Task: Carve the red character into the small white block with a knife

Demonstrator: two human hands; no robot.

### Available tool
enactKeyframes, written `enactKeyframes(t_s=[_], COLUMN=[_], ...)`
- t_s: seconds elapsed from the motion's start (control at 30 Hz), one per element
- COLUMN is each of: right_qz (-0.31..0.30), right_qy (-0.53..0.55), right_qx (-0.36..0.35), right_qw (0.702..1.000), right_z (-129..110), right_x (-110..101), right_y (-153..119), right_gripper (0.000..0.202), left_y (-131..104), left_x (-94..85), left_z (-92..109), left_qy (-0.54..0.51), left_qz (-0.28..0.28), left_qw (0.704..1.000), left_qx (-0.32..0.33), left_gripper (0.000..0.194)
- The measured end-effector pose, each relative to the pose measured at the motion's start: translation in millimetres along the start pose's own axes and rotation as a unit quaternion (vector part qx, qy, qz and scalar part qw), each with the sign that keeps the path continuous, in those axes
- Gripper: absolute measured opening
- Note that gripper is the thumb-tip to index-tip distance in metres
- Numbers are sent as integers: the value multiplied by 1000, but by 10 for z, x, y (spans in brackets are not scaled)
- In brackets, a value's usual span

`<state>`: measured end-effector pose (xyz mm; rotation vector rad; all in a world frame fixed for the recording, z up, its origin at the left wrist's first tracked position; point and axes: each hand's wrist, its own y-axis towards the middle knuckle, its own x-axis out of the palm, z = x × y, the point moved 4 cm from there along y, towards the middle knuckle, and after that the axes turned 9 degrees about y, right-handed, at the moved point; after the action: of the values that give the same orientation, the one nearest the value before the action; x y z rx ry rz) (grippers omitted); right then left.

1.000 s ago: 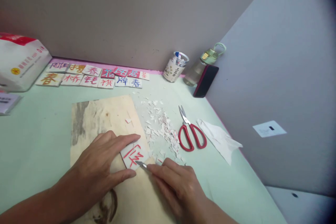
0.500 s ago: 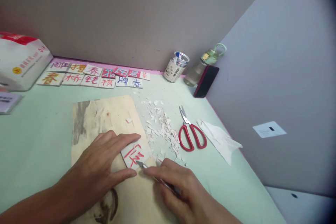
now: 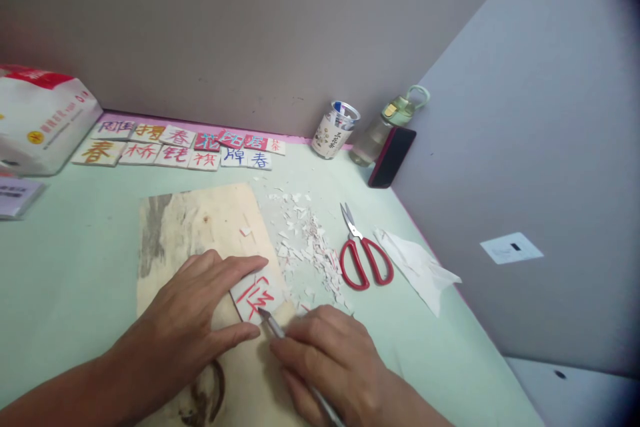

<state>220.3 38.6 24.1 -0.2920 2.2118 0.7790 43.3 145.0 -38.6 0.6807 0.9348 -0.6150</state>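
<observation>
A small white tile point(image 3: 256, 295) with a red Chinese character lies tilted on a wooden board point(image 3: 200, 227). My left hand point(image 3: 197, 313) grips the tile's opposite edges between its thumb and fingers, pressing it on the board. In my closed right hand point(image 3: 333, 357) is a craft knife point(image 3: 273, 325) with a silver handle, held like a pen. Its blade tip touches the tile's face near the lower red strokes. The lower part of the handle shows below my palm.
White shavings point(image 3: 310, 240) lie right of the board, beside red-handled scissors point(image 3: 367, 260) and a crumpled tissue point(image 3: 420, 267). At the back are lettered tiles point(image 3: 170, 153), a can point(image 3: 331, 133), a bottle point(image 3: 367, 140), a leaning phone point(image 3: 393, 159) and a white-and-red package point(image 3: 50, 113).
My right hand has shifted its grip, turning the knife steeper, so more of the handle shows. The blade tip has moved slightly left on the tile. My left hand stays put.
</observation>
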Motion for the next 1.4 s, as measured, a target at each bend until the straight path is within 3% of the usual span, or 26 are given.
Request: enactKeyframes(t_s=[0.1,0.23,0.33,0.7,0.9,1.0,1.17,1.27,1.4], right_qz=[-6,57,37,65,27,37,-16,-4,57], right_qy=[-64,-8,15,74,89,97,79,56,73], right_qx=[-23,19,65,51,102,122,128,129,103], right_qw=[998,998,997,994,990,987,989,990,990], right_z=[6,22,42,74,66,60,-9,-33,-15], right_x=[89,20,-11,33,-27,-63,-40,-29,17], right_y=[-27,-78,-84,1,58,92,160,158,54], right_gripper=[17,15,14,16,13,16,17,21,16], left_y=[8,25,25,18,16,19,31,29,12], left_x=[-8,-14,-23,-31,-24,-10,-33,-32,-31], left_z=[-34,-42,-21,14,10,-2,-59,-47,2], left_qy=[5,5,0,-23,-19,-16,-2,1,-5], left_qz=[-3,-21,-7,-2,-1,-18,-27,-38,0], left_qw=[1000,1000,1000,999,1000,1000,1000,999,1000], left_qx=[-1,12,-6,-25,-24,-7,3,18,-19], left_gripper=[60,61,58,55,54,58,59,61,56])
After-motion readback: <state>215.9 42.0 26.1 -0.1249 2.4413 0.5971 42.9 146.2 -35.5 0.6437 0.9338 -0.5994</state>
